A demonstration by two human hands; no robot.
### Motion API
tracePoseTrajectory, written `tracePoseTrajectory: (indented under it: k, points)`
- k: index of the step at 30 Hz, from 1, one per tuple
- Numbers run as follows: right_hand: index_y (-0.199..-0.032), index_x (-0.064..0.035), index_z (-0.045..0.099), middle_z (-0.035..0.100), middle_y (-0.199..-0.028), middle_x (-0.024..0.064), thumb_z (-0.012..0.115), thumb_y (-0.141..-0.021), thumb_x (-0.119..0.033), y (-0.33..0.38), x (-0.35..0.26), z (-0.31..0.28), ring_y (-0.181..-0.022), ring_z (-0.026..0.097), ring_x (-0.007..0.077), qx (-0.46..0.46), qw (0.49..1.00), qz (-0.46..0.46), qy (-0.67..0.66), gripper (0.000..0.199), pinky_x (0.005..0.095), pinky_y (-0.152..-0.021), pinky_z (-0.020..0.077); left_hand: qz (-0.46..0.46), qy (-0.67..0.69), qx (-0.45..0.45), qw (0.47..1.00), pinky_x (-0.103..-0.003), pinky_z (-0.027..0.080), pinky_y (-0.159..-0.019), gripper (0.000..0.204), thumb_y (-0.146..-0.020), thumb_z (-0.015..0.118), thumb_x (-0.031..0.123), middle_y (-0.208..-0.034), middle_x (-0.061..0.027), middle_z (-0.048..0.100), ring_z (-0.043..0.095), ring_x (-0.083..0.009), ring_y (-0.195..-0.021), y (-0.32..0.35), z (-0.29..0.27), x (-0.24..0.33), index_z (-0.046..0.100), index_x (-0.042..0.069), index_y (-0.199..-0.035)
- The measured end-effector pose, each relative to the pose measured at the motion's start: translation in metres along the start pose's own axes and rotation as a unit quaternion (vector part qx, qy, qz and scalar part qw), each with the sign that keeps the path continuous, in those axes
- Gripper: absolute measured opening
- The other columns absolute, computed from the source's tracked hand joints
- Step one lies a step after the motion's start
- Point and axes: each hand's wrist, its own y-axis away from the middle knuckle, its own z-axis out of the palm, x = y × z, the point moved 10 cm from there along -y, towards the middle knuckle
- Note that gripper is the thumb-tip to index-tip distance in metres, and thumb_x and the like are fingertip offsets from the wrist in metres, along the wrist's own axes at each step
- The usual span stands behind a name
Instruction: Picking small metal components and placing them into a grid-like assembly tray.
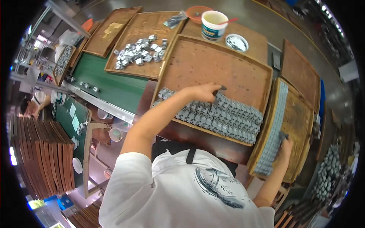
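My left hand (206, 92) reaches over a wooden tray (182, 49), at the upper edge of packed rows of small grey metal parts (228, 119). Its index finger, wearing a dark finger cot, is stretched out, apart from the thumb; whether it touches a part is unclear. My right hand (286, 147) is bent against a long column of similar grey metal parts (274, 127) in a narrower wooden tray (297, 125) on the right. Its dark-covered fingertips are closed at the column's right side; anything between them is hidden.
Loose metal parts (138, 53) lie in a tray at the far left. A white bucket (213, 26), a white bowl (236, 42) and an orange basin (197, 13) stand behind the main tray. A green conveyor (114, 81) and stacked boards (43, 155) are to the left.
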Motion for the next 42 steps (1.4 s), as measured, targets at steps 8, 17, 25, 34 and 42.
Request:
tracePoseTrajectory:
  k: [8, 17, 25, 34, 42]
  points:
    - [-0.115, -0.0062, 0.059, 0.056, -0.084, -0.0007, 0.067, -0.089, -0.026, -0.002, 0.002, -0.007, -0.069, 0.047, 0.0104, 0.02, 0.999, -0.012, 0.039, 0.034, 0.0322, -0.059, 0.04, -0.177, -0.055, 0.65, 0.737, -0.045, 0.048, -0.088, 0.03, -0.074, 0.066, 0.013, -0.103, -0.0206, 0.062, 0.058, -0.0381, -0.101, 0.16, -0.203, -0.151, 0.064, 0.001, -0.101]
    - [-0.117, -0.0051, 0.059, 0.061, -0.093, 0.0038, 0.062, -0.092, -0.007, 0.043, -0.073, 0.019, -0.073, 0.055, 0.0127, 0.061, 0.943, -0.056, -0.321, 0.026, 0.0272, -0.061, 0.0461, -0.443, -0.09, 0.605, 0.656, -0.044, 0.043, -0.092, 0.032, -0.075, 0.064, 0.021, -0.114, -0.0136, 0.057, 0.055, -0.0315, -0.111, 0.177, -0.213, -0.224, 0.066, 0.011, -0.106]
    - [-0.112, 0.0002, 0.062, 0.064, -0.096, 0.0048, 0.065, -0.09, -0.005, 0.088, -0.158, 0.109, -0.08, 0.061, 0.0154, -0.052, 0.964, -0.163, -0.204, 0.023, 0.029, -0.068, 0.0512, -0.261, -0.009, 0.657, 0.707, -0.047, 0.045, -0.09, 0.036, -0.077, 0.06, 0.014, -0.113, -0.0205, 0.059, 0.055, -0.0423, -0.103, 0.197, -0.205, -0.215, 0.06, 0.005, -0.112]
    - [-0.111, 0.0007, 0.063, 0.064, -0.099, 0.008, 0.068, -0.086, -0.007, 0.162, -0.205, 0.228, -0.08, 0.062, 0.0149, -0.234, 0.94, -0.181, -0.167, 0.026, 0.0293, -0.064, 0.0534, 0.037, 0.391, 0.478, 0.785, -0.028, 0.052, -0.083, 0.038, -0.082, 0.064, -0.009, -0.101, -0.0067, 0.067, 0.063, -0.0155, -0.095, 0.195, -0.118, -0.061, 0.055, -0.002, -0.118]
    - [-0.111, 0.0004, 0.061, 0.065, -0.102, 0.0072, 0.071, -0.084, -0.007, 0.233, -0.237, 0.266, -0.083, 0.065, 0.0168, -0.36, 0.894, -0.207, -0.17, 0.031, 0.0308, -0.067, 0.0544, 0.135, 0.47, 0.29, 0.823, -0.026, 0.05, -0.086, 0.034, -0.079, 0.074, -0.002, -0.112, -0.0042, 0.062, 0.06, -0.0127, -0.102, 0.181, -0.022, 0.032, 0.066, 0.0, -0.112]
